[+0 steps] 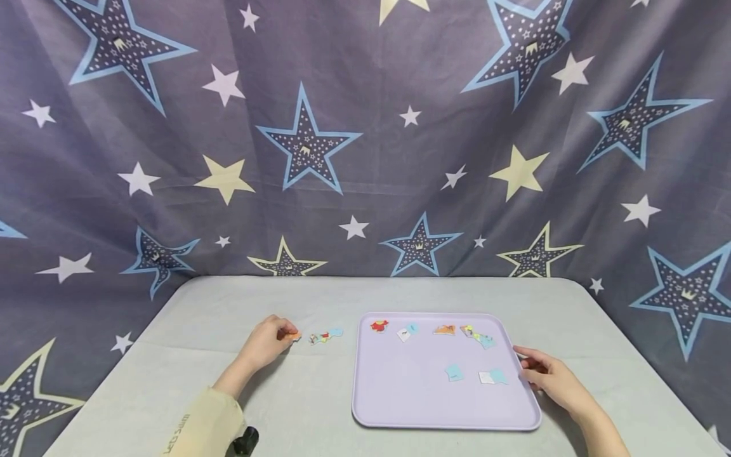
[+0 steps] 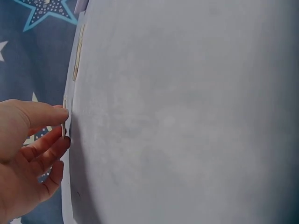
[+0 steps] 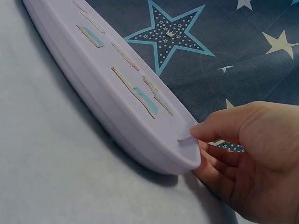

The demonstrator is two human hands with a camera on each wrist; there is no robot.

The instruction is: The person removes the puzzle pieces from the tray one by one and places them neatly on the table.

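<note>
My left hand (image 1: 267,343) is over the left part of the table, pinching an orange puzzle piece (image 1: 295,336) between thumb and fingers. In the left wrist view the piece (image 2: 64,125) appears edge-on as a thin slab. Just right of it, a short row of joined puzzle pieces (image 1: 325,336) lies on the table. My right hand (image 1: 551,377) holds the right rim of a pale lilac tray (image 1: 411,400). The right wrist view shows the thumb on top of the rim and the other fingers against its outer side.
Several pieces lie on the tray: a red one (image 1: 379,325), an orange one (image 1: 444,330), a joined colourful group (image 1: 478,336) and blue-and-white ones (image 1: 492,377). A dark cylindrical object (image 1: 246,440) shows by the left sleeve. A star-patterned curtain (image 1: 365,165) hangs behind the table.
</note>
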